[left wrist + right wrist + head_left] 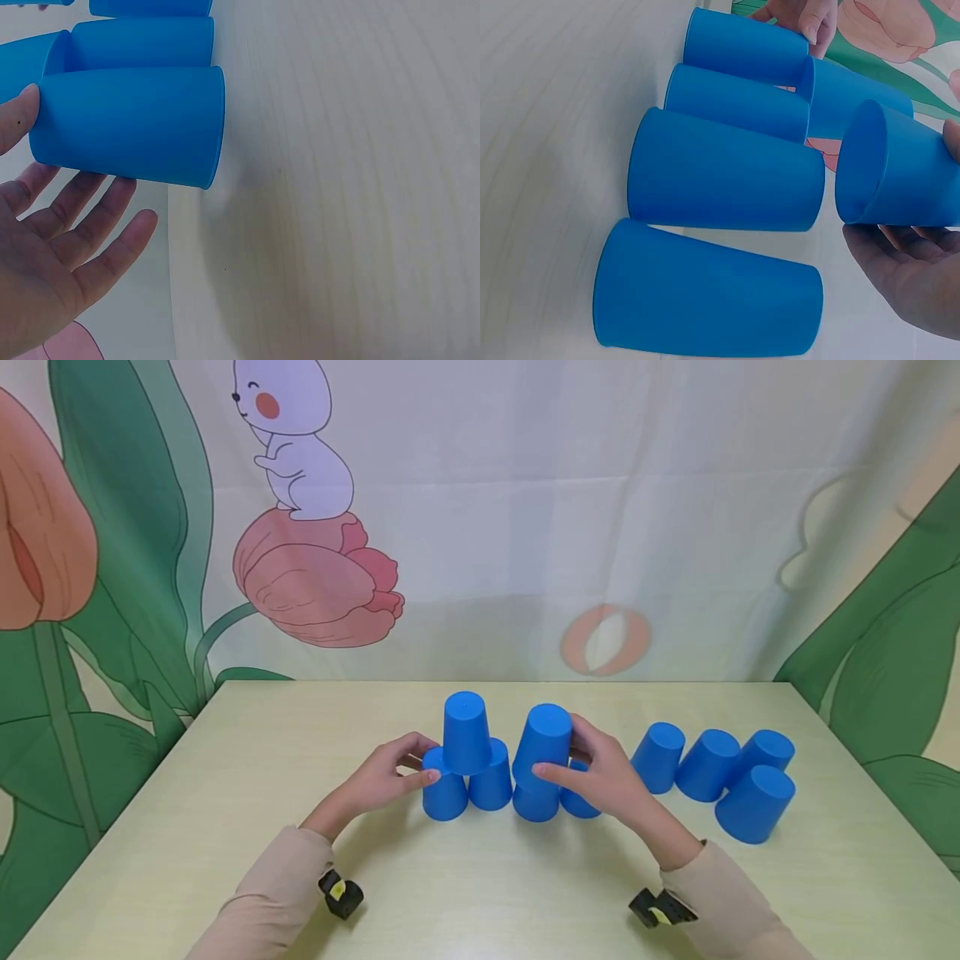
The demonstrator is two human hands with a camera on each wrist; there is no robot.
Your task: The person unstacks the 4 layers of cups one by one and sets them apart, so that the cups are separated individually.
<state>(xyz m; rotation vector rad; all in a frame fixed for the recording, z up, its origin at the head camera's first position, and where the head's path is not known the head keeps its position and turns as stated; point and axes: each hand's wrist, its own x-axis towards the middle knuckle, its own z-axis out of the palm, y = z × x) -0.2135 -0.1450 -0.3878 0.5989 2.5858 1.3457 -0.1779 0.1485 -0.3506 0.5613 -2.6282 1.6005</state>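
Upside-down blue plastic cups stand on a pale table. My left hand (pixel 382 778) holds the lower-left cup (pixel 444 799), thumb near its top edge and fingers along its side (pixel 127 124). Bridging that cup and its neighbour (pixel 492 781) is another cup (pixel 465 735). My right hand (pixel 606 777) grips a cup (pixel 543 735) between thumb and fingers, mouth down. In the right wrist view this held cup (pixel 907 172) is apart from the two standing cups beneath it, the nearer one (pixel 712 296) and its neighbour (pixel 724 176). In the head view, my right hand partly hides one lower cup (pixel 580 803).
To the right of my right hand, several more upside-down blue cups (pixel 708 766) stand in a close group, one nearer the front (pixel 753 806). Behind the table (pixel 465 885) hangs a printed curtain (pixel 480 568). A dark wrist camera (pixel 342 893) is on my left sleeve.
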